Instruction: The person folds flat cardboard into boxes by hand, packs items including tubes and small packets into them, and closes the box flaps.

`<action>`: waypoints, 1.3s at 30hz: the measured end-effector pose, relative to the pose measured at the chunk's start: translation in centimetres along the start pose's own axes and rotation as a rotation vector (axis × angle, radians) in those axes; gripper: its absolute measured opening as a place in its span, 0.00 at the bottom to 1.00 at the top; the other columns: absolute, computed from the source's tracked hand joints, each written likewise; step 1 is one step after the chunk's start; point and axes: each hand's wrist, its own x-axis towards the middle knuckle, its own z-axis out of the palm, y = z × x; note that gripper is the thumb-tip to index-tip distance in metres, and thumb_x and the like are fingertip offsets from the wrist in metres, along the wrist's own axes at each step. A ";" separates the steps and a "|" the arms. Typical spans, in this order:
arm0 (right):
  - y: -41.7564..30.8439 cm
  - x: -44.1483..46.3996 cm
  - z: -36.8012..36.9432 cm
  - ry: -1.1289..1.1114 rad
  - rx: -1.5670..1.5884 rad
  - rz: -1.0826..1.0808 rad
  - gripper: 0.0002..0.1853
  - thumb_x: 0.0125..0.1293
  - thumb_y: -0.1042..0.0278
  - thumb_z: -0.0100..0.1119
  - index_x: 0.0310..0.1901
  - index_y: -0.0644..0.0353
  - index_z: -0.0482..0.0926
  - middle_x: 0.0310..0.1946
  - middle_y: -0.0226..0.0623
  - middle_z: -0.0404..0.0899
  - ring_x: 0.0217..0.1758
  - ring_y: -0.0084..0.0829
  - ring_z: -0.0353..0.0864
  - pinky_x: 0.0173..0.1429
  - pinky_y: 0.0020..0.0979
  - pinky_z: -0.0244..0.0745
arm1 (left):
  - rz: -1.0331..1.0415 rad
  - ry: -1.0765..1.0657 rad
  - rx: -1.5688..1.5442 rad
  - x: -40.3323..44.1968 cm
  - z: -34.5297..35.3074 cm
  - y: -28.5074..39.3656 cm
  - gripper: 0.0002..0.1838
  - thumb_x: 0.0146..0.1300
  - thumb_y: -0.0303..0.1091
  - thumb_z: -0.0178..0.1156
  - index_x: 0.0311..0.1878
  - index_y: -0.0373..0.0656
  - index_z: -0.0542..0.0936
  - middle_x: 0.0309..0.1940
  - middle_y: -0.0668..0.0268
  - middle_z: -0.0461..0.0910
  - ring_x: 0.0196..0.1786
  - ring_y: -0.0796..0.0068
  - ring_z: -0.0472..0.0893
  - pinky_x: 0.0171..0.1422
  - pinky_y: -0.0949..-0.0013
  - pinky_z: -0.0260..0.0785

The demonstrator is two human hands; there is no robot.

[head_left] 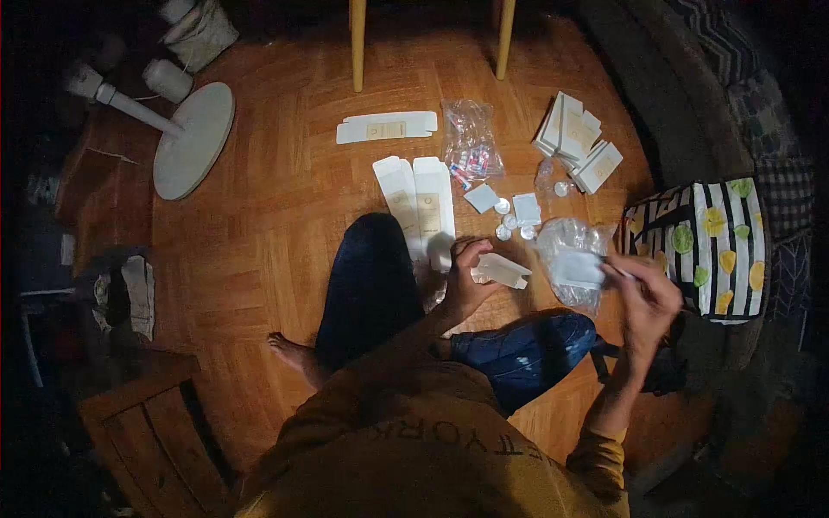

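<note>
My left hand [465, 285] is wrapped around a small white carton [504, 271], whose flaps stand open at the end facing right. Over on the right, my right hand [643, 302] has its fingers pinched at the edge of a flat white packet [577, 269]. That packet is in front of a clear plastic bag [566, 233]. Flattened white cartons [429, 203] lie beside my left hand. Between the hands and farther out are square white packets [526, 209] and several small round white pieces [509, 222].
A clear bag of small red, white and blue items [471, 147] lies ahead, beside another flattened carton [387, 127]. White boxes [570, 134] are piled at upper right. A striped fruit-print bag [704, 250] stands right. Wooden legs [357, 47] and a round white stand base [195, 142] are farther off.
</note>
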 end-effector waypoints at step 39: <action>9.4 -0.3 8.2 -0.922 -0.310 0.189 0.10 0.53 0.81 0.53 0.38 0.67 0.77 0.27 0.45 0.76 0.30 0.27 0.73 0.37 0.29 0.69 | -0.252 -0.427 0.331 -1.6 -0.8 2.1 0.44 0.40 0.27 0.69 0.63 0.41 0.58 0.50 0.51 0.65 0.54 0.51 0.66 0.60 0.53 0.56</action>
